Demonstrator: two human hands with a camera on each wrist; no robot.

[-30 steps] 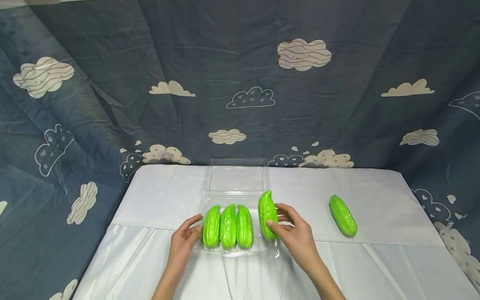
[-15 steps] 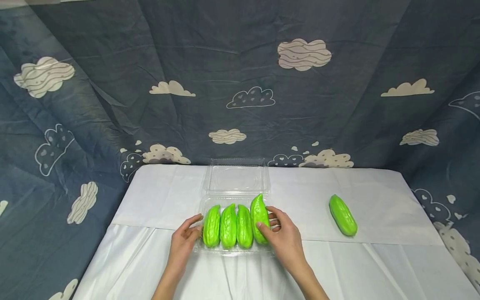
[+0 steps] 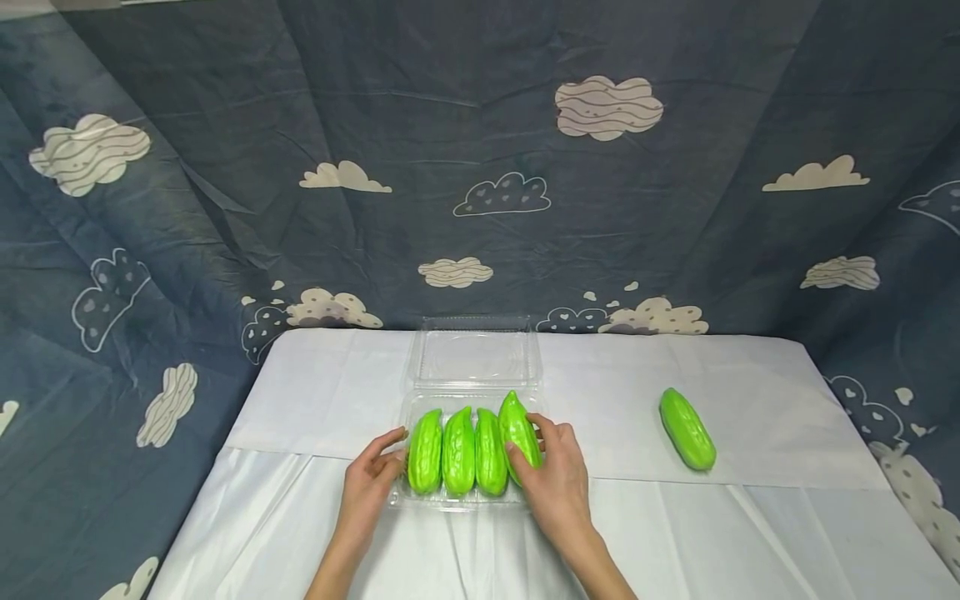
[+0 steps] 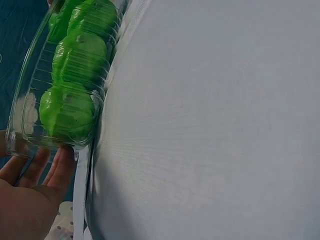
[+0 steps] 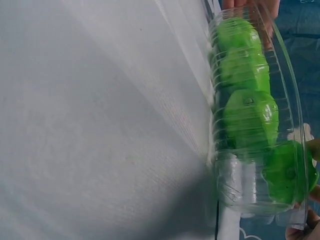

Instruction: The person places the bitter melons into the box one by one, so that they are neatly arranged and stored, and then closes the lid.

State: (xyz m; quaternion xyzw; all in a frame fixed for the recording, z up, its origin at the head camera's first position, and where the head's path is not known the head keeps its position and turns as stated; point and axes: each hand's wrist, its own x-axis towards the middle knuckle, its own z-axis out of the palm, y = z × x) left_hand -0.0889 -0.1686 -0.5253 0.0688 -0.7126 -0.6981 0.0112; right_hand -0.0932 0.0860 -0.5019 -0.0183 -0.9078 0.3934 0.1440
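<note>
Three shiny green bitter melons (image 3: 458, 452) lie side by side in a clear plastic clamshell container (image 3: 465, 504). My right hand (image 3: 558, 483) grips a fourth bitter melon (image 3: 516, 427) between thumb and fingers at the container's right end. That melon leans, its pointed tip toward the back. In the right wrist view, the gripped melon (image 5: 287, 172) sits higher than its neighbours, above the container's floor. At the opposite end, my left hand (image 3: 365, 483) holds the container's edge. The left wrist view shows its fingers (image 4: 57, 170) against the end wall.
Hinged open, the container's clear lid (image 3: 476, 358) lies toward the back. Another green bitter melon (image 3: 687, 429) rests apart on the white tablecloth (image 3: 780, 417) at the right. A dark curtain with clouds (image 3: 502, 125) stands behind the table.
My right hand has carried the fourth melon leftward, from over the container's right end to beside the other three, and it tilts more now. The left hand has stayed at the container's edge.
</note>
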